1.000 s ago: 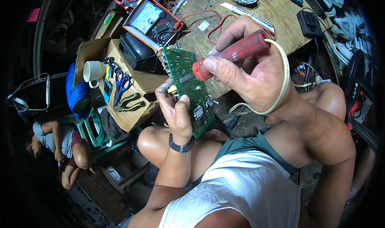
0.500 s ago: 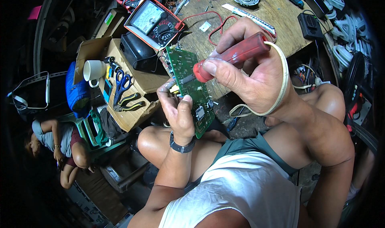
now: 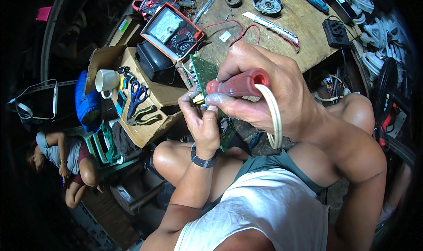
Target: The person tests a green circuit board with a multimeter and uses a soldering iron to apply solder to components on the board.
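Note:
My left hand (image 3: 200, 123) grips the green circuit board (image 3: 202, 68) by its lower left part, holding it tilted steeply, with small components on its left side. My right hand (image 3: 271, 83) is closed round a red-handled soldering iron (image 3: 231, 86), with a cream cord looping down from the handle's rear. The iron points toward the board; its tip is hidden behind the handle and fingers. An analog multimeter (image 3: 169, 30) with red leads lies on the wooden bench (image 3: 308, 48) beyond the board.
A cardboard box (image 3: 147, 129) holds scissors, pliers and a white mug (image 3: 107, 80). A blue bag (image 3: 87, 103) is beside it. A person (image 3: 66, 154) sits at lower left. The bench carries a utility knife (image 3: 269, 26), screwdriver and black device (image 3: 335, 32); coiled white material fills the right.
My right hand and the iron have moved down and turned, so the handle's hollow rear end faces me more. My left hand and the board have shifted slightly right.

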The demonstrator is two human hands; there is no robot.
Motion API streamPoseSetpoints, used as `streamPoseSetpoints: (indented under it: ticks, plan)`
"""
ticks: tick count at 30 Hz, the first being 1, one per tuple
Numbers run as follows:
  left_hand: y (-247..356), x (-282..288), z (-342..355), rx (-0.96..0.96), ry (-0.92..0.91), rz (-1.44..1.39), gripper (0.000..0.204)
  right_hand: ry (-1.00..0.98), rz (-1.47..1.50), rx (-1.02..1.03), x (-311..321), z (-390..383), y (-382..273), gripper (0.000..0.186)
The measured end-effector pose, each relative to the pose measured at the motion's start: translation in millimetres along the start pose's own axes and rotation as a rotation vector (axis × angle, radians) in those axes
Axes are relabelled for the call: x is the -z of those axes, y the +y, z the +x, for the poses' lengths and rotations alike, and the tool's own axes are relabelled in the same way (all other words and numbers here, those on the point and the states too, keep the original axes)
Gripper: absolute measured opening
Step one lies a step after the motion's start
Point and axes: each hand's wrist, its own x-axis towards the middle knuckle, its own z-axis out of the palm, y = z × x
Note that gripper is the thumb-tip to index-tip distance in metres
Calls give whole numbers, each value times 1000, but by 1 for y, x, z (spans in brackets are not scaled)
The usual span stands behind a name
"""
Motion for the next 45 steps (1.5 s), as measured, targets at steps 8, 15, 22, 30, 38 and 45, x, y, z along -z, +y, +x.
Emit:
streamPoseSetpoints:
  ticks: [8,15,22,30,38,45]
  plan:
    - [1,-4,1,-118,15,147,52,23,7,-8,-6,0,-1,32]
    - [3,-1,0,-60,16,163,46,28,9,6,-8,1,1,32]
    - [-2,23,0,16,82,15,46,-60,-41,124,-27,16,6,36]
    - [-26,43,0,-42,76,54,42,-165,-118,232,-60,53,8,50]
    - [-4,32,-1,40,29,-172,43,-137,-60,297,-64,50,15,45]
    - [-32,51,4,9,22,9,43,-72,-20,272,-50,36,12,47]
